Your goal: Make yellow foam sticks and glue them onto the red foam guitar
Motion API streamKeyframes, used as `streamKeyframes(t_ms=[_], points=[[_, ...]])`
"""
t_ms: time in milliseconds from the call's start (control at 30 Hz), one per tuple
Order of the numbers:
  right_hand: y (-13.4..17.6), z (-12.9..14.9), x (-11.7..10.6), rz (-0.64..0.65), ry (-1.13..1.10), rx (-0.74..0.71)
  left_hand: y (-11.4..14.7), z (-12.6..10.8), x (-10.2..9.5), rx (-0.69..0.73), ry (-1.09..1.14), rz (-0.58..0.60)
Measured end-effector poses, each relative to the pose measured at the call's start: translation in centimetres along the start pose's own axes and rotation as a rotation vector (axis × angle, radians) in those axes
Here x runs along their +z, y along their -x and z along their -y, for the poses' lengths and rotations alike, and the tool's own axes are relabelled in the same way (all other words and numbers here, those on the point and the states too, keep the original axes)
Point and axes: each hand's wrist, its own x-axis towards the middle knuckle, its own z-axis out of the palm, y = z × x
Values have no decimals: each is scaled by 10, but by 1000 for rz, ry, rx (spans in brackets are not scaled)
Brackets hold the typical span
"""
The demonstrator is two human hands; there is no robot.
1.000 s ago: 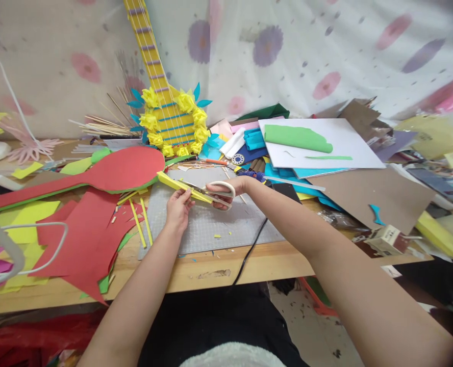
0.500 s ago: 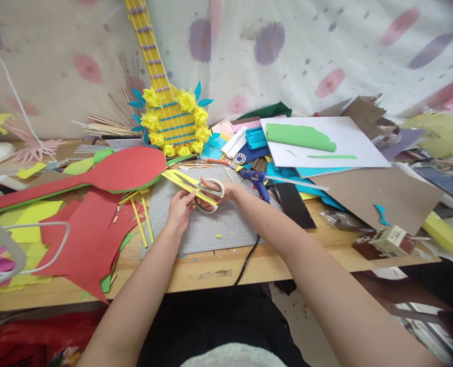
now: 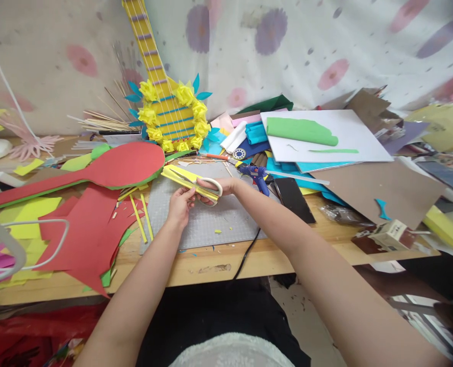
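Observation:
Above the grey cutting mat [image 3: 199, 229], my left hand [image 3: 180, 205] pinches a strip of yellow paper [image 3: 172, 177]. My right hand [image 3: 221, 187] grips white-handled scissors [image 3: 213, 184], fingers in the loops. The scissor blades lie along the yellow paper, pointing up and left; they look nearly closed. Small yellow scraps [image 3: 218, 231] lie on the mat below my hands. Left of the mat are thin yellow strips [image 3: 137, 218]. A red guitar-shaped cutout [image 3: 130, 165] with a green edge rests just left of the paper.
Behind stands a yellow paper guitar [image 3: 173, 120] with yellow flowers and blue leaves. On the right lie a blue glue gun [image 3: 257, 176], a black phone [image 3: 293, 200], and a white board [image 3: 326, 122] bearing green paper [image 3: 301, 131]. Red sheets [image 3: 83, 232] cover the left side.
The scissor handles have come closer together, and the blades have closed along the yellow paper. My left hand keeps its pinch. The view has shifted slightly.

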Motion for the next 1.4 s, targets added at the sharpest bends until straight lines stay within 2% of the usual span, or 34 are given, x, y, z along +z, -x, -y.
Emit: streamKeyframes(t_ms=[133,267,467,767,1133,1400], points=[[1,8,-2,-44,120,48,0,0,1,18,0,-14],[1,15,-6,-144,239,103,-1,0,0,58,-1,-11],[0,20,-8,-194,306,59,1,-1,2,42,24,-9],[0,14,-12,-212,429,2,1,-2,2,34,52,-15],[1,18,-7,-282,452,-20,0,-2,2,15,67,-19],[0,17,-9,-189,257,105,2,-2,2,31,49,-5]])
